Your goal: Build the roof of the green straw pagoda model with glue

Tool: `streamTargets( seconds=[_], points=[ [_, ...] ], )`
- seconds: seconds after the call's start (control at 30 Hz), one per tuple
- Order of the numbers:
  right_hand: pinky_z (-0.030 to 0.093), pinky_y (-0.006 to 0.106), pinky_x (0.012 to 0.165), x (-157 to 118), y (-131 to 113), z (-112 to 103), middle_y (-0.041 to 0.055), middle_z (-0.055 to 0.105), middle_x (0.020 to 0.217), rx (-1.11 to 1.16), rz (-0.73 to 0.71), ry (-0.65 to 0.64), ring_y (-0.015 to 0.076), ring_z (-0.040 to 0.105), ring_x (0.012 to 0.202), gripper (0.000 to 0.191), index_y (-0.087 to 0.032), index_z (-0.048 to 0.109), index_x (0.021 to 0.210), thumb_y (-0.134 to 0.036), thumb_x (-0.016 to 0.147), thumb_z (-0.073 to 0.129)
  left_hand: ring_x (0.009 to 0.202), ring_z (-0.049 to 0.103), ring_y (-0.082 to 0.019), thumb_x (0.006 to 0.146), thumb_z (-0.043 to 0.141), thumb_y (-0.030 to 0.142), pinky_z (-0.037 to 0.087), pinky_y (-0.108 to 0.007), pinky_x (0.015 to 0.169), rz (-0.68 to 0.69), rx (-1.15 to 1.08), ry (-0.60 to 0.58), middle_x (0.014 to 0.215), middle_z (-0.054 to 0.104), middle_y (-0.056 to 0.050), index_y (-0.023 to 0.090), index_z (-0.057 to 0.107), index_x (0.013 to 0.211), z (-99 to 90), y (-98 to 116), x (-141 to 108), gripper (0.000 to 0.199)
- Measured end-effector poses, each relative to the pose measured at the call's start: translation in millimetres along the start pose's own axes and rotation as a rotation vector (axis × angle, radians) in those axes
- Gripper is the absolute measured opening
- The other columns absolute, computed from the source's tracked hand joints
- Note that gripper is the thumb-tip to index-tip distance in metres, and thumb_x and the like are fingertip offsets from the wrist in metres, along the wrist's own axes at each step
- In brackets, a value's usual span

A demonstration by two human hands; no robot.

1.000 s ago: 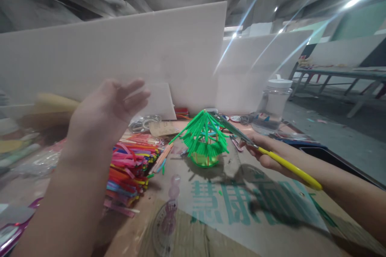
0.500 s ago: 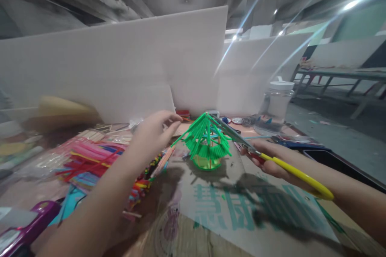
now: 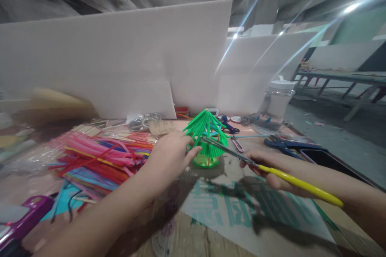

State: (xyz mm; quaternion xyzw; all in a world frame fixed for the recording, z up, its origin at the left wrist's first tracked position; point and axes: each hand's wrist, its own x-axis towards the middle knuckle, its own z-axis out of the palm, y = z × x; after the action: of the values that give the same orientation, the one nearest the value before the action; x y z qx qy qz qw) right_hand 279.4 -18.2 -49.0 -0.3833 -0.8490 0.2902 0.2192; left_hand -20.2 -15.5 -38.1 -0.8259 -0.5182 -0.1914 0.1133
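Right now, a small green model hut stands upright in the middle of the table, its fringed strips sloping down from a pointed top. The left hand is at the hut's left side, fingers bent and the thumb a little apart from them; whether it grips a strip or only touches it, I cannot tell. The right hand is closed around scissors with yellow handles. Their blades point left across the front of the hut, tips close to the left fingers; how far the blades are parted is too small to tell.

Left of the hut lies a heap of coloured fuzzy sticks, with a purple object nearer. A sheet with green lettering lies on the near side. Far right stands a clear bottle with a white lid, and a phone lies nearer, beside the right forearm.
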Motion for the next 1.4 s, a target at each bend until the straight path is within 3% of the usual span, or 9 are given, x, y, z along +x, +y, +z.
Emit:
streamTargets(
  seconds=[0.1, 0.33, 0.53, 0.97, 1.07, 1.27, 1.33, 1.4],
  points=[
    [0.047, 0.034, 0.059, 3, 1, -1, 0.0064, 0.059, 0.084, 0.034, 0.059, -0.096, 0.0213, 0.052, 0.071, 0.072, -0.025, 0.065, 0.103, -0.087, 0.072, 0.045, 0.075, 0.061, -0.022, 0.096, 0.048, 0.036, 0.043, -0.034, 0.065, 0.02, 0.021, 0.013, 0.077, 0.066, -0.006, 0.019, 0.065, 0.078, -0.1, 1, 0, 0.03],
    [0.041, 0.029, 0.058, 4, -4, -12, 0.0039, 0.056, 0.081, 0.04, 0.083, -0.145, 0.0185, 0.049, 0.069, 0.074, -0.022, 0.064, 0.105, -0.086, 0.071, 0.048, 0.08, 0.061, -0.024, 0.097, 0.046, 0.036, 0.044, -0.036, 0.068, 0.029, 0.016, 0.052, 0.081, 0.065, -0.007, 0.019, 0.063, 0.076, -9.5, 0, -4, 0.032],
    [0.046, 0.034, 0.07, 6, -3, -14, 0.0067, 0.06, 0.093, 0.004, 0.055, -0.132, 0.0235, 0.055, 0.082, 0.067, -0.022, 0.065, 0.105, -0.081, 0.076, 0.049, 0.089, 0.062, -0.025, 0.097, 0.047, 0.034, 0.046, -0.039, 0.077, 0.056, 0.02, 0.074, 0.088, 0.066, -0.008, 0.018, 0.064, 0.081, -7.6, -1, -3, 0.028],
    [0.043, 0.03, 0.062, 10, -3, -12, 0.0045, 0.061, 0.086, -0.122, 0.07, -0.157, 0.0196, 0.055, 0.072, 0.065, -0.019, 0.065, 0.101, -0.078, 0.079, 0.05, 0.086, 0.061, -0.024, 0.097, 0.045, 0.031, 0.047, -0.037, 0.077, 0.071, 0.013, 0.095, 0.086, 0.066, -0.008, 0.018, 0.061, 0.079, -9.6, 2, -3, 0.027],
    [0.044, 0.031, 0.064, 12, -3, -8, 0.0053, 0.063, 0.088, -0.139, 0.036, -0.122, 0.0212, 0.057, 0.075, 0.067, -0.019, 0.067, 0.098, -0.081, 0.077, 0.047, 0.084, 0.061, -0.023, 0.097, 0.045, 0.031, 0.046, -0.036, 0.074, 0.061, 0.015, 0.087, 0.083, 0.066, -0.007, 0.018, 0.061, 0.077, -6.8, 4, -2, 0.028],
    [0.046, 0.032, 0.066, 2, -4, -10, 0.0076, 0.064, 0.09, -0.096, 0.07, -0.188, 0.0223, 0.058, 0.079, 0.07, -0.019, 0.067, 0.1, -0.081, 0.08, 0.043, 0.08, 0.061, -0.023, 0.097, 0.048, 0.039, 0.044, -0.035, 0.07, 0.064, -0.071, 0.057, 0.079, 0.065, -0.006, 0.018, 0.063, 0.074, -9.4, 0, -1, 0.034],
    [0.047, 0.033, 0.068, -5, -6, -18, 0.0072, 0.065, 0.092, -0.094, 0.093, -0.207, 0.023, 0.059, 0.08, 0.065, -0.02, 0.068, 0.1, -0.078, 0.079, 0.047, 0.078, 0.061, -0.023, 0.098, 0.045, 0.042, 0.045, -0.035, 0.07, 0.037, -0.096, 0.089, 0.076, 0.064, -0.006, 0.018, 0.062, 0.072, -14.7, -7, 1, 0.039],
    [0.048, 0.032, 0.066, -13, -10, -28, 0.0062, 0.066, 0.091, -0.109, 0.108, -0.137, 0.0228, 0.06, 0.079, 0.062, -0.022, 0.069, 0.1, -0.077, 0.078, 0.052, 0.083, 0.062, -0.023, 0.097, 0.046, 0.041, 0.047, -0.036, 0.076, 0.012, -0.147, 0.188, 0.082, 0.065, -0.006, 0.018, 0.063, 0.079, -17.9, -14, 5, 0.034]
  ],
)
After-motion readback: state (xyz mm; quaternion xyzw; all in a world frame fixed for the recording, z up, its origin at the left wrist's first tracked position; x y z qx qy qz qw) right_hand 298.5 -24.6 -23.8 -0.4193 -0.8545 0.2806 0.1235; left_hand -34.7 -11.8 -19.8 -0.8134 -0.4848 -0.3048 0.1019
